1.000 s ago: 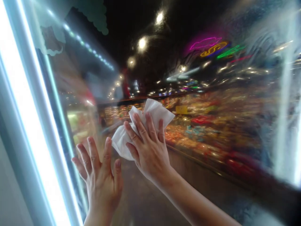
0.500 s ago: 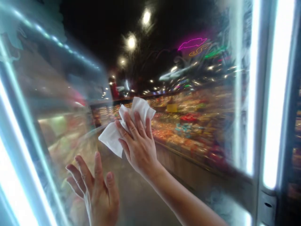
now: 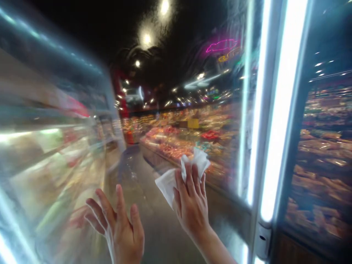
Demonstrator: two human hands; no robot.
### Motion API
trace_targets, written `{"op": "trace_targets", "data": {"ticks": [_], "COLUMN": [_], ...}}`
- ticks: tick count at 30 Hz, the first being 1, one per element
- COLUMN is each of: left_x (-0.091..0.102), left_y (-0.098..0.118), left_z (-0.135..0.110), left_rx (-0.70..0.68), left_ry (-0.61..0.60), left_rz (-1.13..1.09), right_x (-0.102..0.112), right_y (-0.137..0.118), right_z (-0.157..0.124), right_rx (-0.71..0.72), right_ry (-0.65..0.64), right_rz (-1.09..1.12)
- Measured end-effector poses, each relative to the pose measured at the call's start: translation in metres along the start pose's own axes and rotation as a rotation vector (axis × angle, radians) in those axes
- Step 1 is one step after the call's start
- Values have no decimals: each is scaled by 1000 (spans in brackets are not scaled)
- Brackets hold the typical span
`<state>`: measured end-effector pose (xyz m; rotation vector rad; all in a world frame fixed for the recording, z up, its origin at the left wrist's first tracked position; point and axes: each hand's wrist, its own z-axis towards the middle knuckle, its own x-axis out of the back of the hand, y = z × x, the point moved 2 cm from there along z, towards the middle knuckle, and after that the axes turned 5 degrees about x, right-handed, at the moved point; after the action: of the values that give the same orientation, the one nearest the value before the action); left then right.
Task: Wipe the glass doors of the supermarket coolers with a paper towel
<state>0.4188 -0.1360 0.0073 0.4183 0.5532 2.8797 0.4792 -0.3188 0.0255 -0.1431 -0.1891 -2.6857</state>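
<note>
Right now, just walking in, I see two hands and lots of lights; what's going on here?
A person has the right hand stretched flat over a crumpled white cloth, against what looks like a smeared clear pane. The left hand is raised with fingers apart and holds nothing; whether it touches the pane I can't tell. A bright light tube stands to the right of the hands, and blurred displays of goods lie beyond.
</note>
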Motion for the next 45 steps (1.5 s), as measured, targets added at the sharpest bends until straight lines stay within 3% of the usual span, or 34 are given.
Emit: {"op": "trace_targets", "data": {"ticks": [3,8,14,19,22,25,29,32,35,37,42,45], "left_x": [-11,-30,-53,-63,-63,-60,-50,-39,-26,-17,8,25], "left_y": [20,62,102,113,112,107,93,76,53,34,-13,-42], "left_z": [-10,-19,-32,-36,-37,-37,-34,-32,-30,-27,-18,-13], "left_rx": [25,-41,-135,-148,-161,-172,-130,-102,-94,-77,-36,-16], "left_ry": [6,29,-15,8,18,18,10,-2,-11,-20,-32,-41], "left_rz": [-12,-46,-7,25,42,53,66,65,81,108,136,151], "right_x": [8,19,24,35,35,31,29,24,13,6,-6,-16], "right_y": [33,86,99,115,108,102,108,96,63,38,-7,-45], "right_z": [-23,-14,-55,-21,-21,-18,9,-8,-54,-66,-19,-27], "right_rx": [-6,-82,-46,-88,-110,-111,-107,-108,-75,-33,-63,-27], "right_ry": [-2,51,-9,33,35,71,112,117,21,-6,46,20], "right_rz": [-58,-71,-44,41,60,24,23,32,24,23,78,95]}}
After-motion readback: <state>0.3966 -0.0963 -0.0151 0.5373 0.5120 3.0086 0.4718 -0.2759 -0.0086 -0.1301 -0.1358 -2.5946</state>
